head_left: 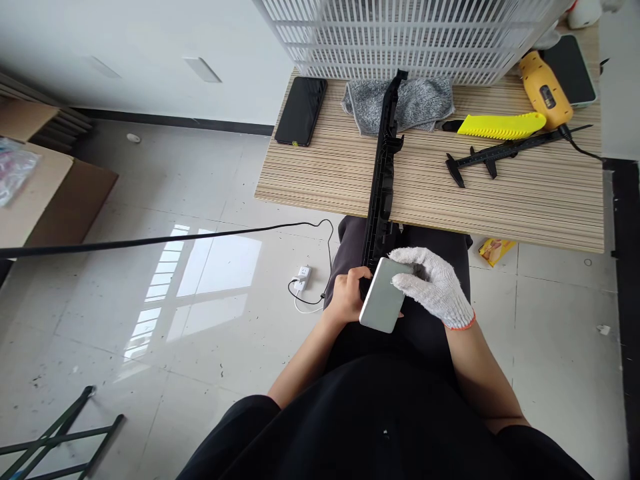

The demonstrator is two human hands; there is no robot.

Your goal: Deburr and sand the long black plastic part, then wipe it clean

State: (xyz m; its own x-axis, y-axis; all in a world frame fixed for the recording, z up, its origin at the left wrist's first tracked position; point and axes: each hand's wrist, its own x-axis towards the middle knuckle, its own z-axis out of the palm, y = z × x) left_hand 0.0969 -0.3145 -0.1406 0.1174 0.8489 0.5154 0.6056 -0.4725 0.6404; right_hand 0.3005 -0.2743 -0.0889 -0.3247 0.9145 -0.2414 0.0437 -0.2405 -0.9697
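A long black plastic part (383, 167) lies slanted from the table down to my lap. My bare left hand (347, 297) grips its near end, fingers closed round it. My right hand (433, 283), in a white knit glove, holds a flat grey block (383, 297) pressed against that same end of the part. Both hands sit over my lap, just below the table's front edge.
The striped wooden table (525, 200) carries a black phone (301, 110), a grey cloth (417, 100), a yellow serrated tool (500, 125), a black caliper (493, 155), a yellow drill (545, 90) and a white slatted crate (400, 33). A power strip (301, 275) and cable lie on the floor; cardboard boxes (40, 193) stand left.
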